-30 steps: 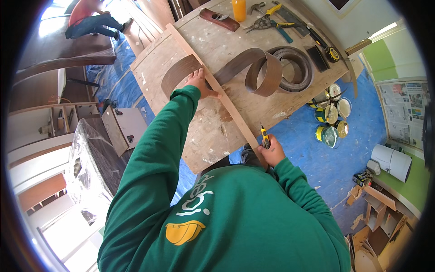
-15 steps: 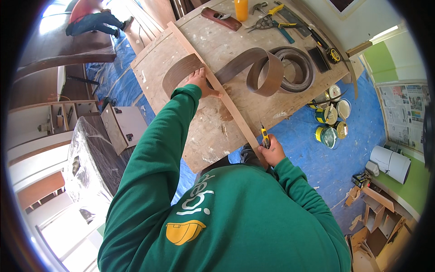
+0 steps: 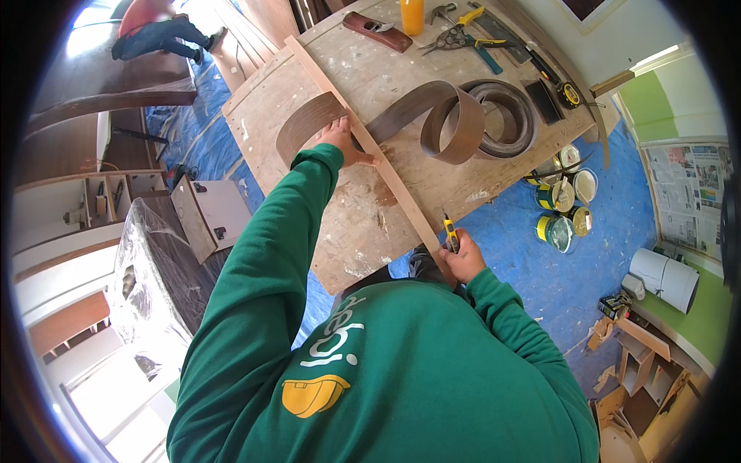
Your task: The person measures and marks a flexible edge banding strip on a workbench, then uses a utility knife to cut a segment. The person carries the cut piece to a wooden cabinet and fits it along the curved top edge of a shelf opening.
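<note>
A long pale wooden batten (image 3: 397, 185) lies across the workbench, over a wide brown edge-banding strip (image 3: 401, 108). The strip's free end (image 3: 305, 119) curls up left of the batten. My left hand (image 3: 345, 143) presses down there, fingers spread on the strip and thumb reaching over the batten. In my right hand (image 3: 465, 261) is a yellow and black utility knife (image 3: 451, 233), its tip pointing away from me. That hand rests at the batten's near end, by the bench's front edge. To the right, the strip loops into a thick roll (image 3: 505, 119).
On the workbench (image 3: 347, 239) lie a hand plane (image 3: 377, 32), an orange drink (image 3: 412, 17), snips (image 3: 463, 37), a hammer and a tape measure (image 3: 569, 94). Several paint tubs (image 3: 556, 231) stand on blue sheeting (image 3: 517, 285). Another person (image 3: 158, 35) sits far left.
</note>
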The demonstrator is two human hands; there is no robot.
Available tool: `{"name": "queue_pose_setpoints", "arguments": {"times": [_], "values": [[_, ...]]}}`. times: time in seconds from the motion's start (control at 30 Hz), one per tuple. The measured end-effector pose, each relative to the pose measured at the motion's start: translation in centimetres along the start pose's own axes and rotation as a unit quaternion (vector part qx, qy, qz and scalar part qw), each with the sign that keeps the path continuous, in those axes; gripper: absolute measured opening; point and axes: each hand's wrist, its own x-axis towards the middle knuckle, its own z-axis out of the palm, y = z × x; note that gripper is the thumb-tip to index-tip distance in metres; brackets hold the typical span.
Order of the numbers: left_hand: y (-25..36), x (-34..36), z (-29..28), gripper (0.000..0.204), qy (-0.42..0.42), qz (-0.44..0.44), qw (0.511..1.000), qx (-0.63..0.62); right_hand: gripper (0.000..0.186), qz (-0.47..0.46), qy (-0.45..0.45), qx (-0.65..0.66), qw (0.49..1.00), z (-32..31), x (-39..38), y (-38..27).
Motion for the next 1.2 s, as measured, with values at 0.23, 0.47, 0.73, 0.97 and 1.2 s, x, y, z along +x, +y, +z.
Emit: {"name": "queue_pose_setpoints", "arguments": {"times": [0.23, 0.47, 0.73, 0.97, 1.2], "values": [[-0.04, 0.22, 0.16, 0.143, -0.003, -0.001, 1.0, 0.005, 0.039, -0.002, -0.01, 0.0, 1.0, 0.13, -0.07, -0.07], [0.01, 0.15, -0.01, 0.143, -0.01, 0.0, 1.0, 0.005, 0.037, 0.001, -0.007, -0.007, 1.0, 0.27, 0.02, 0.02], [0.16, -0.12, -0.5, 0.152, -0.014, 0.003, 1.0, -0.008, 0.025, -0.006, 0.001, 0.044, 0.999, 0.38, -0.24, -0.02], [0.42, 0.11, -0.51, 0.156, -0.046, -0.016, 0.999, -0.005, 0.037, -0.01, -0.009, 0.035, 0.999, 0.36, -0.31, 0.33], [0.36, 0.03, -0.43, 0.158, -0.027, -0.01, 1.0, 0.006, 0.035, -0.001, -0.017, 0.033, 0.999, 0.08, -0.32, -0.45]]}}
